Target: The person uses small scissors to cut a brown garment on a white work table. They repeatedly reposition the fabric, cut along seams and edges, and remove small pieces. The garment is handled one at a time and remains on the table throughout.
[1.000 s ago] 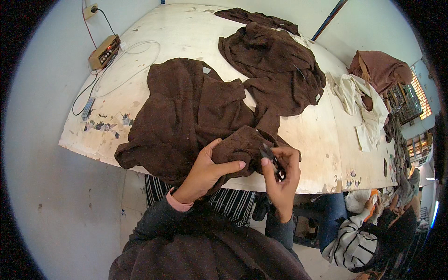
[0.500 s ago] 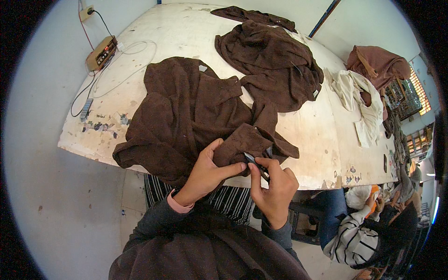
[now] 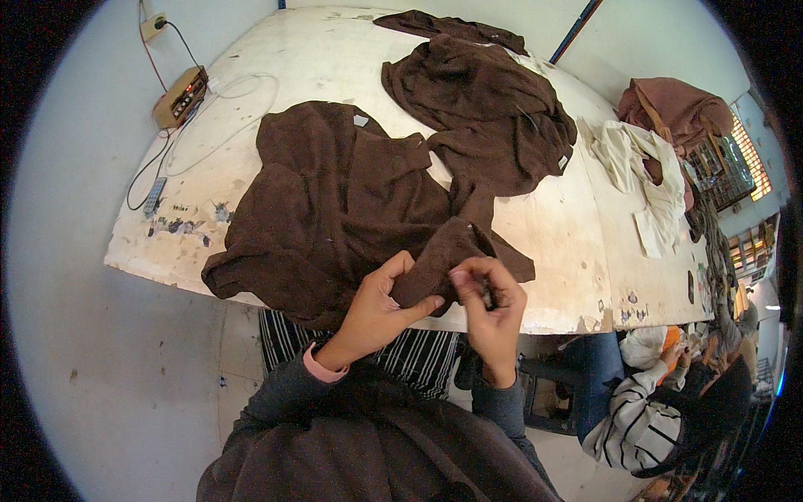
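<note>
A dark brown knit garment (image 3: 318, 192) lies spread over the near part of the table, with a small white label near its top. My left hand (image 3: 376, 305) is closed on a folded end of it at the table's front edge, thumb on top. Against that same end is my right hand (image 3: 495, 305), thumb and forefinger pinched together at the cloth. Small thread snips (image 3: 487, 294) are tucked in its curled fingers, mostly hidden; only a dark bit shows.
More brown garments (image 3: 485, 109) lie farther back on the white table (image 3: 560, 251). A cream cloth (image 3: 652, 184) hangs at the right near a person in a reddish-brown covering (image 3: 673, 109). Another person in a striped top (image 3: 640, 427) sits lower right. A brown box with cables (image 3: 180, 96) stands left.
The snips' blades, which were pointing at the cloth, have drawn back into my right hand. Its thumb and forefinger now pinch at the cloth. My left hand keeps its hold.
</note>
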A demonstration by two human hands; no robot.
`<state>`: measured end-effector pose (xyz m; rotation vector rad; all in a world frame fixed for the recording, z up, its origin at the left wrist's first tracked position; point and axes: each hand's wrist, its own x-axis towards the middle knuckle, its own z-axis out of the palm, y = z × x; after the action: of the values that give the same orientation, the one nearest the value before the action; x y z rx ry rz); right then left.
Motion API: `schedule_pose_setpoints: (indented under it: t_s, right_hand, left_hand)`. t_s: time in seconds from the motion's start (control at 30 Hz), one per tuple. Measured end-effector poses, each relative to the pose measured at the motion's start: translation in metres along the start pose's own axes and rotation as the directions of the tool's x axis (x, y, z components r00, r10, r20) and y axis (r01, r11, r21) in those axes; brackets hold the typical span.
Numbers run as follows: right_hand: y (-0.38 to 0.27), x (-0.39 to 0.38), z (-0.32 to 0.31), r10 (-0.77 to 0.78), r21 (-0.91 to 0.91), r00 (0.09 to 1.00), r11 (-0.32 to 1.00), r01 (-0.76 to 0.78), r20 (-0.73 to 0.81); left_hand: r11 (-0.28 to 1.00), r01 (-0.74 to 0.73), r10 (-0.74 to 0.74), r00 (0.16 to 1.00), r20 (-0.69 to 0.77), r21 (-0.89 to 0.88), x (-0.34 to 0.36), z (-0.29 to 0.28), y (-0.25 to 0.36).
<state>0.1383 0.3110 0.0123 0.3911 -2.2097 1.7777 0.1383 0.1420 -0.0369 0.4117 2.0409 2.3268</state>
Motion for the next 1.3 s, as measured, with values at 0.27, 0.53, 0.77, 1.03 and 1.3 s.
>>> schedule_pose_setpoints:
  t_s: [0.27, 0.53, 0.77, 1.03, 1.3]
  right_hand:
    - [0.002, -0.001, -0.036, 0.162, 0.382, 0.983, 0.917, -0.115, -0.092]
    - [-0.026, 0.001, -0.02, 0.052, -0.166, 0.99, 0.986, -0.03, 0.131]
    - [-0.003, 0.003, -0.025, 0.028, -0.126, 0.995, 0.992, -0.016, 0.095]
    - [-0.022, 0.042, -0.059, 0.187, -0.406, 0.623, 0.884, 0.23, 0.759]
    - [-0.068, 0.114, -0.094, 0.251, -0.515, 0.73, 0.842, 0.159, 0.635]
  left_hand:
    - [0.995, 0.086, -0.087, 0.996, -0.012, -0.04, -0.004, -0.004, 0.006]
    - [1.0, 0.019, -0.019, 1.0, -0.002, 0.007, -0.006, -0.003, 0.012]
    - [0.997, 0.059, -0.061, 0.998, 0.03, 0.042, -0.01, -0.006, 0.016]
    - [0.834, -0.261, -0.081, 0.815, 0.574, 0.487, -0.008, -0.047, 0.055]
    - [0.303, -0.003, -0.098, 0.995, 0.035, 0.953, -0.004, -0.19, 0.103]
